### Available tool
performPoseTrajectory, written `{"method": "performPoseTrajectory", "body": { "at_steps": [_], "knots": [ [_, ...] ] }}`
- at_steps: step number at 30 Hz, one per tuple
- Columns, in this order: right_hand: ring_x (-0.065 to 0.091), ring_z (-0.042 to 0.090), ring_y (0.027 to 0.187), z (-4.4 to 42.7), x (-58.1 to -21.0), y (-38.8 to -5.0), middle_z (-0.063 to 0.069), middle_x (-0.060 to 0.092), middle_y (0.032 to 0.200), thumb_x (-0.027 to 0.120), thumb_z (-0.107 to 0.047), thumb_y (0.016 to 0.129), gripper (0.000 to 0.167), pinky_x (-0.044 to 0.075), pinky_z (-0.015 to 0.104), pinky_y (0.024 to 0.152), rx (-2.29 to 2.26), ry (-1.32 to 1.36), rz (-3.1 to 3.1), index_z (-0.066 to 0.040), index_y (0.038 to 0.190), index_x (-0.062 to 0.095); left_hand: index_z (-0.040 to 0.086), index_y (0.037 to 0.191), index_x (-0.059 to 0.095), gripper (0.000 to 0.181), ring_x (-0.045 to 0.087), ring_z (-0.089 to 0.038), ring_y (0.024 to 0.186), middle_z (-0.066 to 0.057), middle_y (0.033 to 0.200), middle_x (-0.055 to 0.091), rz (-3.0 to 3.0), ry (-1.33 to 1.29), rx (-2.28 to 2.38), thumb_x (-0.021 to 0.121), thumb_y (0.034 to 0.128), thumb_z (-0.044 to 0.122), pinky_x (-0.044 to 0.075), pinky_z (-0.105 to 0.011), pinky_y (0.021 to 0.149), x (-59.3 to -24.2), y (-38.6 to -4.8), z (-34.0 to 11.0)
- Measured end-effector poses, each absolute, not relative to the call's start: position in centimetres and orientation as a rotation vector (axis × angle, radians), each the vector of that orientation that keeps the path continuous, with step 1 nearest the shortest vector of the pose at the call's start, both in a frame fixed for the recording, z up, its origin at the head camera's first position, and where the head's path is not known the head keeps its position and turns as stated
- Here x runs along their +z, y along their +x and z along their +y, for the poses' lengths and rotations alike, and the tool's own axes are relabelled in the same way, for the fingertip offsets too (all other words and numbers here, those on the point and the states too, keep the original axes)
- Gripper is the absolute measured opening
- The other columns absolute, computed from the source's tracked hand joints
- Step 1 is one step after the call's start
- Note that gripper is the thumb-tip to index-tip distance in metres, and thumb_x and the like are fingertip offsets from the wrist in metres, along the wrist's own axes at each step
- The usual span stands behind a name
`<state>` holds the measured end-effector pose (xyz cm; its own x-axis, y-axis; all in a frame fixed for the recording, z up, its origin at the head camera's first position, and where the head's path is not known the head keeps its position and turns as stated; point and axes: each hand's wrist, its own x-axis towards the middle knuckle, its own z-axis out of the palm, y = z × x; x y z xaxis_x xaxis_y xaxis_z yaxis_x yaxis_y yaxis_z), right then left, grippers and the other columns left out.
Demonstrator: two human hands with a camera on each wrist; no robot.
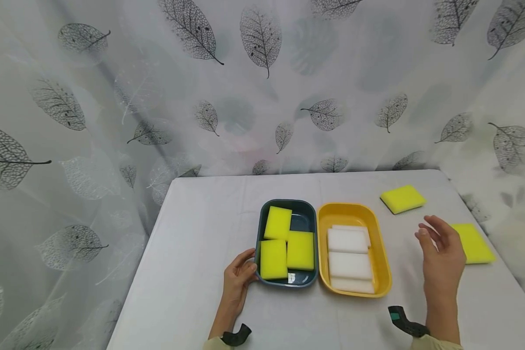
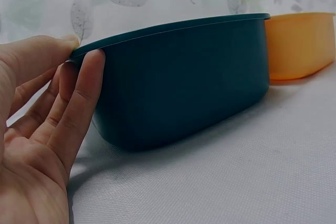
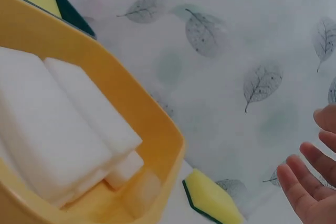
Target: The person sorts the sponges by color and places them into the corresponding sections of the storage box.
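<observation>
My left hand (image 1: 237, 282) pinches the near-left rim of a dark teal plastic tub (image 1: 301, 221), thumb on top and fingers against the outer wall in the left wrist view. Three yellow sponges (image 1: 278, 222) lie in that tub. Held in the air over the right side of the table, my right hand (image 1: 444, 255) has nothing in it and its fingers are loosely bent. Just beyond it lies a yellow sponge (image 1: 473, 244), partly hidden by the hand. Another yellow sponge (image 1: 403, 198) with a dark green underside rests farther back.
Right beside the teal tub stands a yellow tub (image 1: 382, 272) with several white sponges (image 1: 350, 265) stacked in it. Both stand on a table with a white cloth (image 1: 192, 233). A leaf-printed curtain (image 1: 245, 97) hangs behind and along the sides.
</observation>
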<state>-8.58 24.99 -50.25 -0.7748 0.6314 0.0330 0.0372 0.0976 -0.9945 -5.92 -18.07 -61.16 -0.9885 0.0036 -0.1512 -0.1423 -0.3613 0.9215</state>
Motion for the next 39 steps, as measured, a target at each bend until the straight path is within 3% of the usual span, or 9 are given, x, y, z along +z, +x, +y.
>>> {"method": "performPoseTrajectory", "body": {
  "at_steps": [5, 10, 20, 28, 39],
  "knots": [
    [0.061, 0.013, 0.117, 27.1, -50.8, -8.4, 0.001, 0.063, 0.132, 0.070, -0.003, 0.097, 0.041, 0.056, 0.007, 0.082, 1.938, -0.682, -1.407, -0.010, 0.137, 0.063, 0.002, 0.144, 0.056, 0.048, 0.064, -0.006, 0.090, -0.007, 0.133, 0.062, 1.719, -0.185, 2.516, 0.068, 0.0976, 0.004, 0.061, -0.020, 0.074, -61.3, -6.0, -18.1],
    [0.055, 0.012, 0.130, 28.9, -50.9, -8.2, -0.002, 0.059, 0.139, 0.071, -0.006, 0.097, 0.042, 0.056, 0.010, 0.090, 1.925, -0.852, -1.118, -0.015, 0.136, 0.062, 0.001, 0.144, 0.057, 0.048, 0.064, -0.006, 0.090, -0.009, 0.133, 0.062, 1.717, -0.180, 2.525, 0.068, 0.0975, 0.003, 0.061, -0.020, 0.074, -61.3, -5.9, -18.1],
    [0.038, -0.001, 0.142, 30.4, -50.2, -7.8, -0.012, 0.044, 0.155, 0.060, -0.020, 0.106, 0.049, 0.032, 0.005, 0.115, 1.695, -1.094, -1.080, -0.025, 0.152, 0.045, 0.000, 0.144, 0.056, 0.048, 0.064, -0.007, 0.089, -0.009, 0.133, 0.062, 1.726, -0.158, 2.525, 0.067, 0.0978, 0.002, 0.061, -0.021, 0.074, -61.4, -6.0, -18.1],
    [0.023, -0.009, 0.149, 31.7, -52.5, -7.8, -0.018, 0.031, 0.162, 0.055, -0.029, 0.107, 0.056, 0.015, 0.005, 0.122, 1.593, -1.187, -1.234, -0.031, 0.158, 0.032, 0.000, 0.144, 0.056, 0.048, 0.064, -0.006, 0.089, -0.009, 0.133, 0.061, 1.729, -0.160, 2.519, 0.068, 0.0976, 0.003, 0.061, -0.020, 0.074, -61.3, -6.0, -18.1],
    [-0.002, -0.003, 0.160, 33.5, -57.2, -7.5, -0.018, 0.001, 0.175, 0.051, -0.048, 0.106, 0.079, -0.003, 0.013, 0.128, 1.519, -1.303, -1.705, -0.037, 0.166, 0.002, 0.000, 0.145, 0.055, 0.049, 0.064, -0.006, 0.088, -0.007, 0.133, 0.062, 1.731, -0.145, 2.520, 0.067, 0.0976, 0.002, 0.061, -0.020, 0.073, -61.5, -6.1, -18.2]
  ]
}}
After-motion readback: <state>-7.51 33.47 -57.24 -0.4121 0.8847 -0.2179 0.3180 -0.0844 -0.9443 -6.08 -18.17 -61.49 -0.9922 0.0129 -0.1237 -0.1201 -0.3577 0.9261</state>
